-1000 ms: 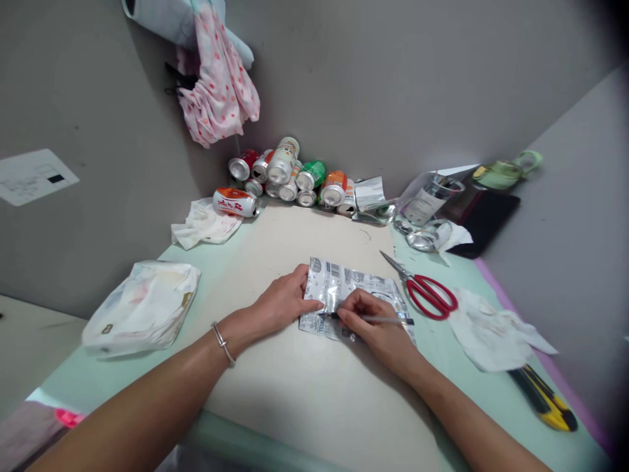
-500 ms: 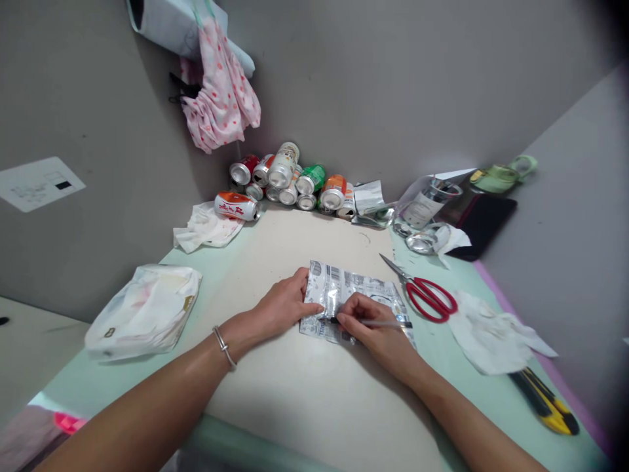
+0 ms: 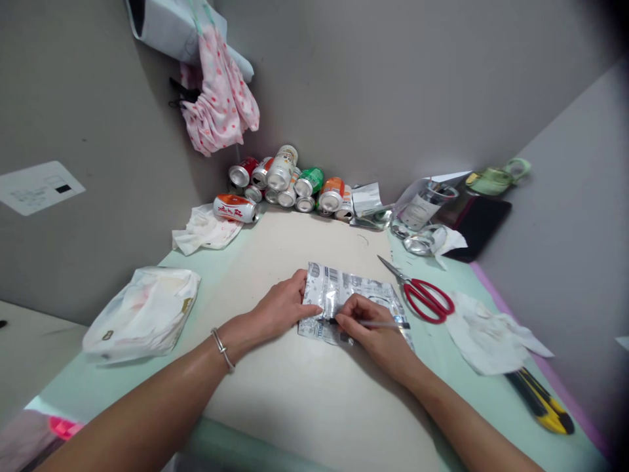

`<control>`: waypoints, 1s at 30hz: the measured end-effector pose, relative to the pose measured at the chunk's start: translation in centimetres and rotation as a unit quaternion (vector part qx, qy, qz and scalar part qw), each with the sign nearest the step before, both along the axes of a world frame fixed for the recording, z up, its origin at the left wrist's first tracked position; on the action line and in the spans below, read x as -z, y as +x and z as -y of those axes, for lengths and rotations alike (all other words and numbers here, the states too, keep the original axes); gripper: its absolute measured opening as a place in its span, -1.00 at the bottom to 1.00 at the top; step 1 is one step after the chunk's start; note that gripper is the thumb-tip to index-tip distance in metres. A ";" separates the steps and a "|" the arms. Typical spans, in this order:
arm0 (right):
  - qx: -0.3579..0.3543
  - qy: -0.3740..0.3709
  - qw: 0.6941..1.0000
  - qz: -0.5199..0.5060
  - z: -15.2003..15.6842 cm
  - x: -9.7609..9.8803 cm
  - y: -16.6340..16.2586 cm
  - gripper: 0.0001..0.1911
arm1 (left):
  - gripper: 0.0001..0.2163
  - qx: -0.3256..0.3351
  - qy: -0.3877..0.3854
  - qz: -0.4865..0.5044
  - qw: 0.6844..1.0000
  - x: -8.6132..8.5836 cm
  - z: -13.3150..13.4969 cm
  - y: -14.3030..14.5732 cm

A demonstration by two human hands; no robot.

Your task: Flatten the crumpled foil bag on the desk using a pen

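Observation:
A flattened sheet of printed can metal [image 3: 351, 292] lies on the beige mat [image 3: 299, 387] in the middle of the table. My left hand [image 3: 282, 307] rests on the sheet's left edge, fingers curled and pressing it down. My right hand [image 3: 371, 331] is closed in a pinch on a thin pen-like tool [image 3: 388, 324], whose dark tip touches the sheet near its lower left part. The tool's shaft points to the right over the sheet.
Red-handled scissors [image 3: 422, 295] lie right of the sheet, beside a crumpled tissue [image 3: 491, 334] and a yellow utility knife [image 3: 540, 401]. Several drink cans [image 3: 289, 180] are piled at the back corner. A white plastic bag [image 3: 140, 311] sits at left, cut can pieces [image 3: 422, 239] at back right.
The hands and the tool have hardly moved on the sheet. The view has shifted slightly.

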State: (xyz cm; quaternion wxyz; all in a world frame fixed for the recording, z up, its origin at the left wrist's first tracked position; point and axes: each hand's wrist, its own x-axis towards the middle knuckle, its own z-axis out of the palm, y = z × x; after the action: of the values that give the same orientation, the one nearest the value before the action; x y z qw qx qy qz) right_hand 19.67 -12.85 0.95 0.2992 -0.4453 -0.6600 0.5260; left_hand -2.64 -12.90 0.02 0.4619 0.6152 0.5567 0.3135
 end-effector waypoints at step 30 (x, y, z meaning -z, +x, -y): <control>0.000 -0.004 1.000 -0.005 -0.1 0.1 0.0 -0.76 | -0.60 0.010 -0.012 0.043 0.999 0.4 0.0 0.0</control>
State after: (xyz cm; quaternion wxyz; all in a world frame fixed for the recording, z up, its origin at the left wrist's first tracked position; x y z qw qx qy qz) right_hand 19.70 -12.79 0.89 0.3010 -0.4438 -0.6566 0.5305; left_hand -2.68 -12.93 -0.35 0.4958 0.6008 0.5341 0.3286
